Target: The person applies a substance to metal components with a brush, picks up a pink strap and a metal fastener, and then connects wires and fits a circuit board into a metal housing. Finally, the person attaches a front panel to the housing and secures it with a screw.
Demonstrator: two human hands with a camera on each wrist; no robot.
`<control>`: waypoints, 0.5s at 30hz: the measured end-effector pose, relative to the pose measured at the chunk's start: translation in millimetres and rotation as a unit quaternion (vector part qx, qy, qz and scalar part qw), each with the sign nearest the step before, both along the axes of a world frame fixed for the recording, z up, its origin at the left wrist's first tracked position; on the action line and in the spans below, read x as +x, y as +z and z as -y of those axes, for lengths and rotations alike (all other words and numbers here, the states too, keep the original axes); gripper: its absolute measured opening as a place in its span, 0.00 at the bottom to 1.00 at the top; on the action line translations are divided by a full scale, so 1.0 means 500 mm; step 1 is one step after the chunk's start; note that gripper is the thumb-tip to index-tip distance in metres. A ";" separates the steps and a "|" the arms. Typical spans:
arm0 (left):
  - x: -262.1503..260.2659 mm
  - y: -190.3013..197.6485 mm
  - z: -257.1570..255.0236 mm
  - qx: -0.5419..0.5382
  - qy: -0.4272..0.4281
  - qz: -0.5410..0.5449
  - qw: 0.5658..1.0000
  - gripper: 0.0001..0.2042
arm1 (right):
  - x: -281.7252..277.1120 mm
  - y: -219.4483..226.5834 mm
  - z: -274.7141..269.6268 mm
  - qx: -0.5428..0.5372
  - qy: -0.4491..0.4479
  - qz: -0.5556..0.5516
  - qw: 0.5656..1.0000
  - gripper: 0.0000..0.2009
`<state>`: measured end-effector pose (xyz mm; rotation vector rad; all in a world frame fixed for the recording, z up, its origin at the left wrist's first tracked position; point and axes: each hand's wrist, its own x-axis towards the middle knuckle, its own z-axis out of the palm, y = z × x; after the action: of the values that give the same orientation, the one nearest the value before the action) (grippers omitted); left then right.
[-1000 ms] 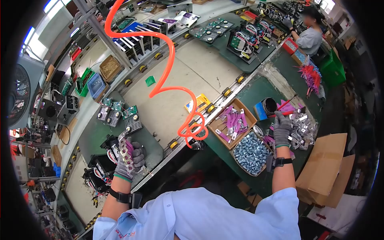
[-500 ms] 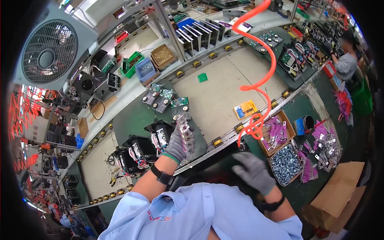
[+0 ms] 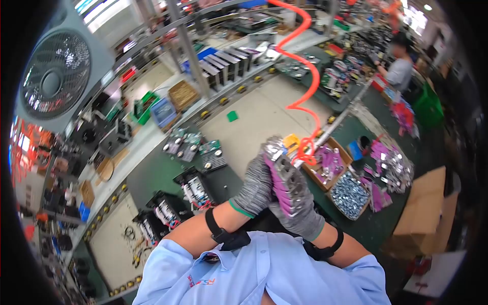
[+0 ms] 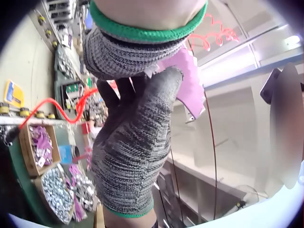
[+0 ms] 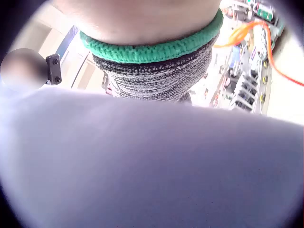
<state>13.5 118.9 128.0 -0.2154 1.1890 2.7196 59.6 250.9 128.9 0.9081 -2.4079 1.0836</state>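
Observation:
A stack of purple-and-silver metal pieces is held in front of the chest between both grey-gloved hands. The left hand grips it from the left side, and the right hand has its fingers around the lower and right side. In the left wrist view the stack's purple side shows beyond the right hand, whose thumb presses against it. The right wrist view shows only the cuff end of the right glove, with blue cloth covering the rest.
To the right are a carton of purple parts, a box of screws, loose metal parts and a cardboard box. Several black units and circuit boards lie left. A coiled orange hose hangs ahead.
The right hand has left the parts on the right and come to the stack, which it now grips too. The left hand has carried the stack rightward, in front of the body.

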 end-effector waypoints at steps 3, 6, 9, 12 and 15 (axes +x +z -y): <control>0.008 0.022 -0.108 -0.041 -0.143 0.037 0.988 0.12 | 0.056 -0.011 -0.104 -0.031 -0.119 0.029 0.992 0.26; -0.011 -0.176 -0.253 -0.029 -0.154 0.016 0.987 0.16 | 0.092 -0.037 -0.175 -0.128 -0.225 0.032 0.965 0.20; 0.005 -0.199 -0.314 -0.179 -0.219 0.022 0.959 0.16 | 0.108 -0.105 -0.237 -0.203 -0.293 0.153 0.922 0.20; 0.015 -0.211 -0.358 -0.219 -0.250 0.125 0.935 0.17 | 0.091 -0.223 -0.293 -0.247 -0.338 0.213 0.883 0.17; -0.001 -0.292 -0.390 -0.282 -0.236 0.112 0.923 0.17 | 0.047 -0.313 -0.336 -0.326 -0.327 0.331 0.823 0.16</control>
<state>13.0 313.9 -17.9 -0.2576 1.6654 1.8473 83.2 419.1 -27.7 -0.5866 -2.1869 1.9030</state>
